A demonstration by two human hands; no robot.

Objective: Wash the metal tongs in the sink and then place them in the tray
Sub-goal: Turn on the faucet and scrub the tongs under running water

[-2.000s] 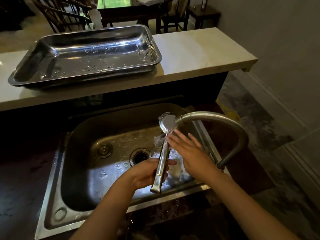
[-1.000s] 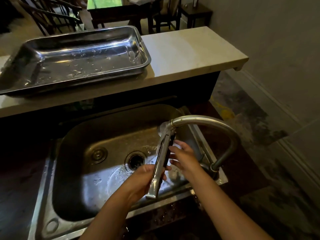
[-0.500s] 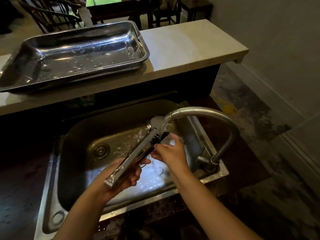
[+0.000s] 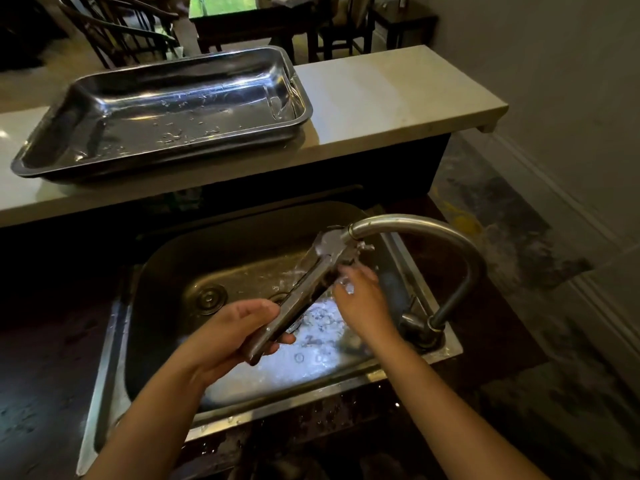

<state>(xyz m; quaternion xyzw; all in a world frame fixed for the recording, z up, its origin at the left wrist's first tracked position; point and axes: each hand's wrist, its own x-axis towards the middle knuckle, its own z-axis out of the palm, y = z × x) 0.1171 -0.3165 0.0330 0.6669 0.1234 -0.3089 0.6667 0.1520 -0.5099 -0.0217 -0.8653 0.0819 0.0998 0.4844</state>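
Upper left of the frame, the metal tray (image 4: 166, 109) sits on the pale counter (image 4: 381, 98), its floor dotted with water drops. Below it, centre frame, the steel sink (image 4: 114, 358) with its drain (image 4: 209, 299) on the left side of the basin. Lower centre, the left hand (image 4: 232, 336) wraps round the handle end of the tongs (image 4: 301, 292), gripping firmly. The tongs slant up and to the right over the basin, their tips right under the tap (image 4: 433, 233) spout, water splashing off them. Just right of that, the right hand (image 4: 363, 299) presses its fingers against the tongs near the tips, loosely curled, not gripping. Far right, wall and floor.
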